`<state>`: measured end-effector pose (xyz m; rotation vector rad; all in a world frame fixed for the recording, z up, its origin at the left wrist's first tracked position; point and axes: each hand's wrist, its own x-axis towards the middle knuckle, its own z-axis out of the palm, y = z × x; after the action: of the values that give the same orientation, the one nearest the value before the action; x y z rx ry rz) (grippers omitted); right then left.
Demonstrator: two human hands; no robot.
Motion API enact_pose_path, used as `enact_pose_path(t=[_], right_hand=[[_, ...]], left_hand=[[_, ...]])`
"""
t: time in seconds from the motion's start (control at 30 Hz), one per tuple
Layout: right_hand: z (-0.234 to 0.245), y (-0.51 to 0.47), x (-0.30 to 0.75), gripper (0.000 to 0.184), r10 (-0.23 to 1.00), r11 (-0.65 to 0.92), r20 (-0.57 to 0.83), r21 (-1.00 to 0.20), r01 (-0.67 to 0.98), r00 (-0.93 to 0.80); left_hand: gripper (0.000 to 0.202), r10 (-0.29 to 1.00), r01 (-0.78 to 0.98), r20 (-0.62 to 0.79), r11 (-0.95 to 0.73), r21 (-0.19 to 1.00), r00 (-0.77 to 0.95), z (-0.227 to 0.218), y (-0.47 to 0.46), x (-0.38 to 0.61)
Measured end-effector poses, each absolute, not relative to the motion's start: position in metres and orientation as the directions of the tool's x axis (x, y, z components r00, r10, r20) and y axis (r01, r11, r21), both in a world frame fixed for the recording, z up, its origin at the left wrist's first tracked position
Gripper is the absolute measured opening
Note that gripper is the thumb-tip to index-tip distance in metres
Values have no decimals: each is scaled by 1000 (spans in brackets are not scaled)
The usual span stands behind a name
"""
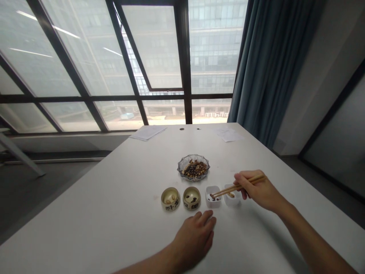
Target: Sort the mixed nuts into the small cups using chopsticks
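Observation:
My right hand (253, 188) is closed around a pair of wooden chopsticks (228, 190). Their tips reach down into the left white plastic cup (213, 204), near some small dark pieces; a reddish-brown bit shows at the tips, though whether they pinch it I cannot tell. Under the chopsticks, a second white cup (232, 202) has a light brown piece inside. My left hand (196, 236) rests on the table just in front of the cups, fingers loosely bent and apart, holding nothing. Left of the cups stand two small ceramic bowls, one with dark pieces (192, 206), one with pale pieces (170, 207).
Behind the cups, a scalloped glass dish (179, 170) holds mixed nuts, seeds or beans. Papers (148, 132) lie at the white table's (114, 213) far left, another sheet (229, 134) at far right. Two small dark items sit near the far edge, before the windows.

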<state>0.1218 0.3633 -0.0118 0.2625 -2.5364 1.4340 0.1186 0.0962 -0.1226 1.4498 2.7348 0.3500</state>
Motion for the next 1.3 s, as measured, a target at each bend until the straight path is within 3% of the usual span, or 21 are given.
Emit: enact_pose_path(t=[0.6, 0.87, 1.13, 1.3], right_hand=[[-4, 370, 118, 57, 70, 386, 302, -887, -253, -951], [-6, 363, 107, 60, 302, 172, 319, -945, -278, -898], [-18, 351, 88, 58, 249, 141, 271, -960, -242, -930], [-26, 338, 66, 45, 108, 274, 291, -928, -253, -951]], left_hand=[[37, 830, 812, 54, 526, 254, -555, -119, 93, 115], [38, 834, 816, 46, 525, 241, -550, -121, 92, 114], [34, 833, 815, 44, 526, 243, -551, -115, 93, 115], [34, 832, 810, 62, 515, 279, -551, -115, 92, 114]])
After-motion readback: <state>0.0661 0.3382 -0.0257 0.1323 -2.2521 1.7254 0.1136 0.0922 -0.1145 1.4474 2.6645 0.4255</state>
